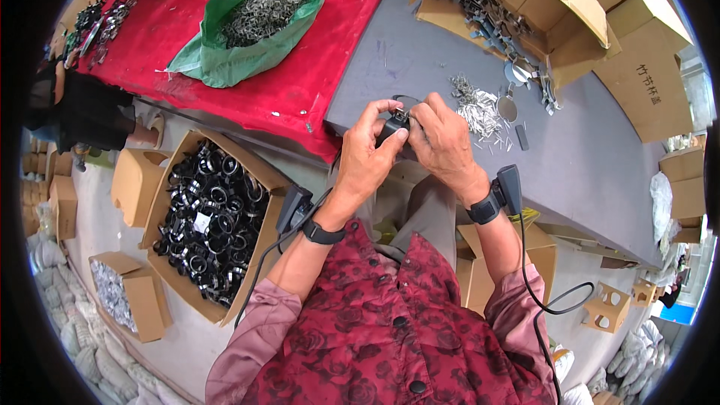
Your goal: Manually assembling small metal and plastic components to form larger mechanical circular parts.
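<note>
Close to the grey table's near edge, a small black plastic part [391, 127] with a bit of metal at its top is held between both hands. My left hand [365, 156] grips it with thumb and fingers from the left. From the right, my right hand [444, 142] has its fingers pinched at the same part, and its fingertips hide some of it. Just right of the hands lie a heap of silvery pins [480, 118], some small wire springs [463, 90], a round metal disc [507, 109] and a dark flat bar [522, 137].
A carton [574, 52] of metal strips and discs stands on the grey table [585, 157]. On the red cloth [330, 7] sits a green bag [202, 56] of wire clips. A floor carton [279, 199] holds black ringed parts. Another person [82, 105] is at far left. Cables hang from both wrists.
</note>
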Demonstrator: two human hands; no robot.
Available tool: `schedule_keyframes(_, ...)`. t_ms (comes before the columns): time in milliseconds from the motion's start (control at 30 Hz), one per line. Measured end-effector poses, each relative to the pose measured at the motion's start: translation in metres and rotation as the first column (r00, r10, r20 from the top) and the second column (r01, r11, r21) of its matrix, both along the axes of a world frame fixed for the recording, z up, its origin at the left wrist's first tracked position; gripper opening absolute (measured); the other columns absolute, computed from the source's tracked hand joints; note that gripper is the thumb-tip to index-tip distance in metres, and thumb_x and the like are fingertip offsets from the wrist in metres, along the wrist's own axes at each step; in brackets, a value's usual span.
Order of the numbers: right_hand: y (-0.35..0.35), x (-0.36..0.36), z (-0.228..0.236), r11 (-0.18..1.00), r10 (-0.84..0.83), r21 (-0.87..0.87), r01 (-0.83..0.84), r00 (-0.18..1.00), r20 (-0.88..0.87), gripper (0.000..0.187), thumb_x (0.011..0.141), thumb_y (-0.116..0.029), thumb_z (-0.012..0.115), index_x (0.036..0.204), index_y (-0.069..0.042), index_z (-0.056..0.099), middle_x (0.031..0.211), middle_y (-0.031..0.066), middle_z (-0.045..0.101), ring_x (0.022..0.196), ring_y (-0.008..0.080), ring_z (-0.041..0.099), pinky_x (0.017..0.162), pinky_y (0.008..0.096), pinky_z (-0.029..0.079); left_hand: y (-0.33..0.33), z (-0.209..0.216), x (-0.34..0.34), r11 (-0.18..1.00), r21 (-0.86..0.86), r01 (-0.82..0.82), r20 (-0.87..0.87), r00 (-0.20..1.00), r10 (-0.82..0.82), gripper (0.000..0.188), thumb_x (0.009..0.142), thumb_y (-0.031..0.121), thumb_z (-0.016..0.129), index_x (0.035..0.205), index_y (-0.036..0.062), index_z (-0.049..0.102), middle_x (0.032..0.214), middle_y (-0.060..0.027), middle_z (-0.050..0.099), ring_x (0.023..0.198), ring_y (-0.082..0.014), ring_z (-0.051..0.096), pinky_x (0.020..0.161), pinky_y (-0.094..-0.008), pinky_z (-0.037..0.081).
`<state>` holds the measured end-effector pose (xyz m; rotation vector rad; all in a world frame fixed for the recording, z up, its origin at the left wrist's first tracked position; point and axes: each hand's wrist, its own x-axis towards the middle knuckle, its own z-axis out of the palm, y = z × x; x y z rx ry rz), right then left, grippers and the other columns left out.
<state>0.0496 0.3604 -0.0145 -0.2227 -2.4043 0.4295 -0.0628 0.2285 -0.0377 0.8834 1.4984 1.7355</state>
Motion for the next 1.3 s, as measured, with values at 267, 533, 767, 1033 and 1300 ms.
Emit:
schedule_keyframes(267,0.005,0.001,0.011,0.996,0.066,-0.060,-0.061,0.993,0.099,0.012,0.085,-0.002,0.067,0.093,-0.003,0.058,0.087,0.0158,0.051,0.075,0.0373,0.061,0.063,0.0468,0.049,-0.001,0.003,0.001,1.000,-0.004,-0.008,0.081,0.997,0.008,0.038,0.098,0.007,0.068,0.134,0.0042,0.056,0.077,0.0014,0.064,0.059,-0.0025,0.051,0.049,-0.0218,0.039)
schedule_keyframes(533,-0.005,0.001,0.002,0.994,-0.003,-0.111,-0.001,0.999,-0.037,0.013,0.084,-0.001,0.068,0.093,-0.002,0.059,0.086,0.0151,0.052,0.075,0.0358,0.060,0.064,0.0462,0.049,0.000,-0.001,-0.001,1.000,0.004,-0.007,0.063,0.998,0.006,0.034,0.101,0.006,0.066,0.133,0.0072,0.055,0.076,0.0022,0.062,0.059,-0.0023,0.050,0.047,-0.0196,0.036)
schedule_keyframes(767,-0.002,-0.001,0.003,0.996,0.008,-0.083,-0.009,1.000,-0.006,0.012,0.084,0.000,0.067,0.090,-0.002,0.056,0.084,0.0150,0.048,0.074,0.0353,0.058,0.064,0.0462,0.048,0.002,-0.003,-0.002,1.000,-0.015,-0.020,0.017,1.000,0.021,0.033,0.100,0.004,0.066,0.131,0.0092,0.056,0.075,0.0023,0.062,0.058,-0.0017,0.049,0.046,-0.0196,0.035)
schedule_keyframes(1033,-0.009,0.002,0.011,0.980,-0.028,-0.199,0.019,0.999,-0.043,0.033,0.081,-0.004,0.076,0.112,-0.001,0.068,0.099,0.0130,0.063,0.084,0.0322,0.067,0.068,0.0414,0.054,0.002,0.003,-0.001,1.000,0.013,-0.002,0.027,1.000,0.002,0.037,0.101,0.008,0.064,0.136,0.0071,0.052,0.076,0.0007,0.063,0.057,-0.0026,0.050,0.046,-0.0202,0.036)
schedule_keyframes(1300,-0.001,-0.008,0.023,0.997,0.053,-0.047,-0.056,0.997,-0.063,0.022,0.083,0.000,0.074,0.105,-0.003,0.072,0.095,0.0112,0.065,0.083,0.0305,0.067,0.068,0.0411,0.054,0.000,0.007,-0.001,1.000,-0.003,-0.002,0.038,0.999,0.002,0.036,0.097,0.011,0.064,0.129,-0.0004,0.055,0.082,-0.0093,0.070,0.074,-0.0121,0.064,0.068,-0.0324,0.050)
